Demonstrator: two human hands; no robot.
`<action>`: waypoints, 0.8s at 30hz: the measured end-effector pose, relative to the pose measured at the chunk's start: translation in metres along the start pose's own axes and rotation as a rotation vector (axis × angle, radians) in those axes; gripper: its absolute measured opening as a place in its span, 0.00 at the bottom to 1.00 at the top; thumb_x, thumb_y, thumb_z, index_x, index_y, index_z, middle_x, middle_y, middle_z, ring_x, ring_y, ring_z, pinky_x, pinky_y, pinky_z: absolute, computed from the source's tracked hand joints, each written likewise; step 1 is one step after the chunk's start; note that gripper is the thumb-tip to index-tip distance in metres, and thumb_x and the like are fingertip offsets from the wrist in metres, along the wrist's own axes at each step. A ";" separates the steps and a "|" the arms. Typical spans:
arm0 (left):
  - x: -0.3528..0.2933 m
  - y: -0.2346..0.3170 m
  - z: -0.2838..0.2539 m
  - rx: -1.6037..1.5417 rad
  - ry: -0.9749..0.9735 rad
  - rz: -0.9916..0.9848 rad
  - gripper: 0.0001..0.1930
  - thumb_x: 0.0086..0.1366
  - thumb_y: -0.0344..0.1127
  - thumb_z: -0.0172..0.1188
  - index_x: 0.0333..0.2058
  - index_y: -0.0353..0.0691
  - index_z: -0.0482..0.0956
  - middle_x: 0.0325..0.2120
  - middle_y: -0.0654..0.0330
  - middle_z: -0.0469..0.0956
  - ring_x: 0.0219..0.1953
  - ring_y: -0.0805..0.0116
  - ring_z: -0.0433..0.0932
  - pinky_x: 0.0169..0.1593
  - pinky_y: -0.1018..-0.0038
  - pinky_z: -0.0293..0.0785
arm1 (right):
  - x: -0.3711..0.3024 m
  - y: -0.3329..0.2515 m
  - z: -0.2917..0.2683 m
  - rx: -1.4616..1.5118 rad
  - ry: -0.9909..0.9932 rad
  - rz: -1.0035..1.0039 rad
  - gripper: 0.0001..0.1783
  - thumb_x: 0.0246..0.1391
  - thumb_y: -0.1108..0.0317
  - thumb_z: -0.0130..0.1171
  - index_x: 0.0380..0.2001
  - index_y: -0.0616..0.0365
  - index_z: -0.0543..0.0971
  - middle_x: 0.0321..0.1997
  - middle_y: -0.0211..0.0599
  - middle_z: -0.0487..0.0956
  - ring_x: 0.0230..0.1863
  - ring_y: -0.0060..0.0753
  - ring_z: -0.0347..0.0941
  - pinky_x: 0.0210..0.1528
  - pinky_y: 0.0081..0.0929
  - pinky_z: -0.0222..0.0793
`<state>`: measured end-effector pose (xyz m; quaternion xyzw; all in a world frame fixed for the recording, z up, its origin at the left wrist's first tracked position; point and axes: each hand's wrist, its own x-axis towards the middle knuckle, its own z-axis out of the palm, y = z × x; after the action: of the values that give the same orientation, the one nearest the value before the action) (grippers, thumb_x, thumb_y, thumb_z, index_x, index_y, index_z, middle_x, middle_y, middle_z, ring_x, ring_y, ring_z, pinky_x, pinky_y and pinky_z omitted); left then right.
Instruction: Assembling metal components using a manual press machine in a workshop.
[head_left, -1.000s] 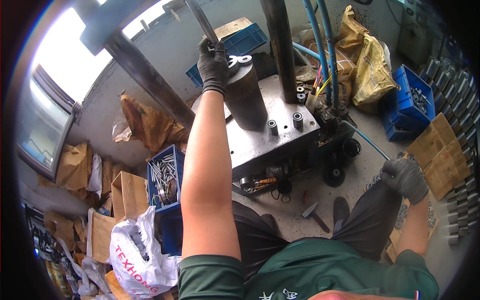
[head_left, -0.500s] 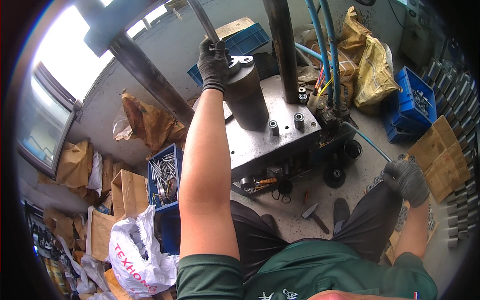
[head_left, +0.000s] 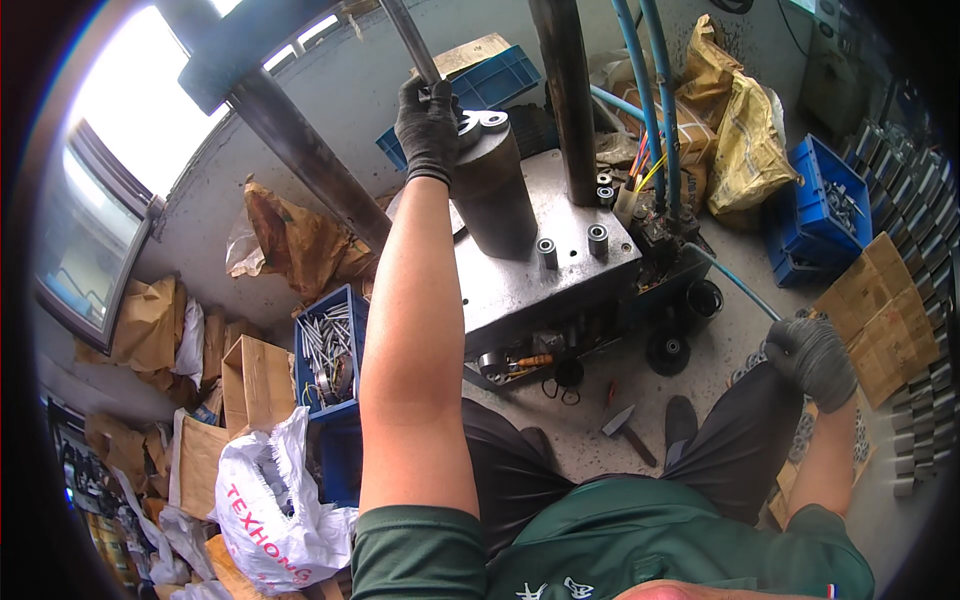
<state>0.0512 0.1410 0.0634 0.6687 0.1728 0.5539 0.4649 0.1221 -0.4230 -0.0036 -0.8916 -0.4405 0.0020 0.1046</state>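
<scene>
My left hand [head_left: 428,135], in a dark grey work glove, is stretched forward with its fingers closed around the lower end of a steel rod [head_left: 408,38]. It is beside the top of a thick dark metal cylinder [head_left: 498,205]. A pale part with ring-shaped ends [head_left: 492,119] lies on that top, partly covered by the hand. The cylinder stands on a heavy steel machine bed [head_left: 520,292]. My gloved right hand [head_left: 812,362] rests by my right knee, closed on the end of a thin blue lever [head_left: 738,282].
Two short metal bushings [head_left: 598,240] stand on the bed, between dark pillars [head_left: 565,100]. A hammer [head_left: 630,435] lies on the floor. Blue crates hold metal pins [head_left: 328,345] at left and small parts [head_left: 838,205] at right. A white sack [head_left: 275,510] sits at lower left.
Both hands stay in place on the rod and the lever. The dark overhead beam at upper left appears slightly lower and further right.
</scene>
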 end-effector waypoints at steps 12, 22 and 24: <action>-0.006 0.005 0.005 -0.007 0.005 0.015 0.13 0.73 0.37 0.64 0.51 0.40 0.75 0.27 0.59 0.83 0.27 0.72 0.81 0.32 0.73 0.83 | -0.003 0.008 0.002 -0.064 0.028 -0.050 0.10 0.52 0.60 0.67 0.33 0.54 0.85 0.30 0.45 0.84 0.37 0.53 0.83 0.47 0.48 0.75; 0.003 -0.006 -0.003 0.134 0.007 0.019 0.15 0.69 0.35 0.68 0.49 0.39 0.76 0.33 0.58 0.84 0.32 0.72 0.84 0.37 0.70 0.84 | 0.004 0.007 -0.004 0.320 0.136 0.032 0.14 0.51 0.71 0.65 0.42 0.57 0.86 0.37 0.50 0.86 0.41 0.52 0.84 0.48 0.42 0.79; 0.002 -0.004 0.001 0.178 0.000 -0.005 0.17 0.66 0.35 0.70 0.49 0.40 0.75 0.35 0.56 0.85 0.35 0.69 0.85 0.40 0.69 0.84 | 0.013 0.018 -0.010 0.414 0.242 -0.013 0.14 0.53 0.73 0.65 0.45 0.56 0.85 0.41 0.50 0.86 0.42 0.52 0.84 0.46 0.42 0.79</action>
<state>0.0542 0.1439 0.0610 0.7070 0.2233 0.5350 0.4050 0.1452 -0.4247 0.0040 -0.8420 -0.4207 -0.0152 0.3374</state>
